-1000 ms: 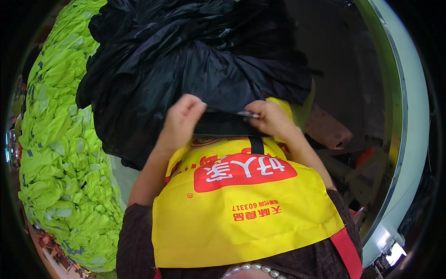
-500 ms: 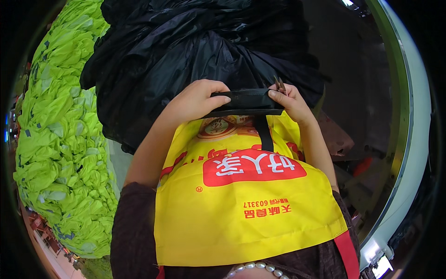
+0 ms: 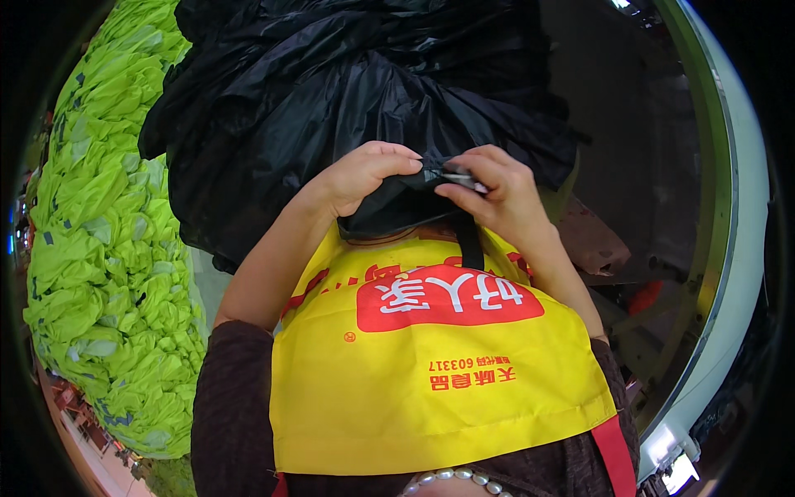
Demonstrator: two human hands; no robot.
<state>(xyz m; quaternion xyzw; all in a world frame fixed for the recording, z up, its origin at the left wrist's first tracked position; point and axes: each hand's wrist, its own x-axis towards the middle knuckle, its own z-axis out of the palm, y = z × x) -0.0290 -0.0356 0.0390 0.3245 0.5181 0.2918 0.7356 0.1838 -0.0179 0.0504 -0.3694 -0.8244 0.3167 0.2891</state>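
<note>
A large heap of shiny black fabric [image 3: 331, 108] lies in front of me and reaches my lap. With thumb and fingers pinched, my left hand [image 3: 360, 178] grips a bit of this fabric near its close edge. Right beside it is my right hand [image 3: 505, 192], closed around a small pointed metal tool that looks like thread snips [image 3: 460, 176]. The tool's tips point toward the left fingertips and touch or nearly touch the black cloth there. Most of the tool is hidden by my fingers.
On the left rises a long pile of bright yellow-green fabric pieces [image 3: 116, 273]. My yellow apron [image 3: 439, 389] with red straps covers my lap. At the right, a dark surface ends at a pale curved edge [image 3: 737, 273]. Something brown [image 3: 592, 236] sits beside my right forearm.
The folded black edge stretched between my hands has been let down on the right side. My right hand has moved left to my left fingertips, swinging the metal tool toward the cloth.
</note>
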